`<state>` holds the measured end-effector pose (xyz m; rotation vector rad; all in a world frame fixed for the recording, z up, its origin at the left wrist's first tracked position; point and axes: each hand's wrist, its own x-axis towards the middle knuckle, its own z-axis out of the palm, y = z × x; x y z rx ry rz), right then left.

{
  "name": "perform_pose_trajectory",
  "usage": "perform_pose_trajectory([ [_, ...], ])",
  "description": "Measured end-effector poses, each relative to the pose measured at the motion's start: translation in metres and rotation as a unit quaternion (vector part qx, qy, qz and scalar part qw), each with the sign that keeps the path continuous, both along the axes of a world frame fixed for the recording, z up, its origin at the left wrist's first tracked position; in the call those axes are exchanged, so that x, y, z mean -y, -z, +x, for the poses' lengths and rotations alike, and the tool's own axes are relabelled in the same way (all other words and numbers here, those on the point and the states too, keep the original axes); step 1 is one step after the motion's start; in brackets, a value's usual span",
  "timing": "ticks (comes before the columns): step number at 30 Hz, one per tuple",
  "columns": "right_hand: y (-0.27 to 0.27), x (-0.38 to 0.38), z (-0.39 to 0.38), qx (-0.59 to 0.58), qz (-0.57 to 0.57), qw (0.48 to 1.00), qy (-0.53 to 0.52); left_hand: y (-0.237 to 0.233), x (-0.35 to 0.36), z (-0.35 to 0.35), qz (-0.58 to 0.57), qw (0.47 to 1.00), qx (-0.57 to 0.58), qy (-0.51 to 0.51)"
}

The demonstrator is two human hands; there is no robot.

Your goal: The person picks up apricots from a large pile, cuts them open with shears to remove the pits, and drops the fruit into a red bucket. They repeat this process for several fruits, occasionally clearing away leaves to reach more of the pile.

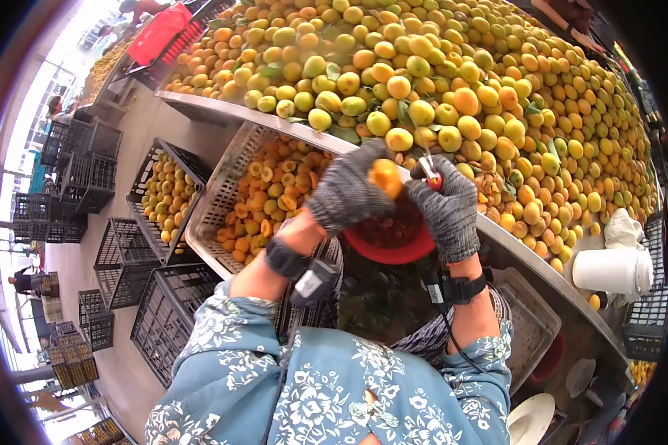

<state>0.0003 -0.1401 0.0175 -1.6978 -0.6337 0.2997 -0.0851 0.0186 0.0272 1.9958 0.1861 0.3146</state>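
From my remote feed I see the fruit heap [453,67], the red basin [395,256] and, above it, the left hand [355,187] and right hand [451,206], the first pinching an orange fruit [385,179] just left of the small red tool [433,177] the second curls around.

The shiny orangey fruit [385,179] is held up by the far side of the red basin [390,254], and the little red-and-silver tool [433,179] is kinda near the basin's far right, silver end angled away.

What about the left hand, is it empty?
No, the gloved left hand holds an orange fruit at its fingertips.
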Motion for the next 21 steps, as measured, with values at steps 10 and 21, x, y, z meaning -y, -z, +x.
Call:
perform_pose_trajectory([
  [10,-0.009,0.011,0.022,-0.091,0.151,0.975,0.132,-0.033,-0.119,-0.064,0.143,0.971,-0.129,-0.139],
  [21,0.005,0.033,0.064,-0.155,0.195,0.93,0.271,-0.015,-0.003,0.198,0.464,0.88,-0.103,0.002],
])
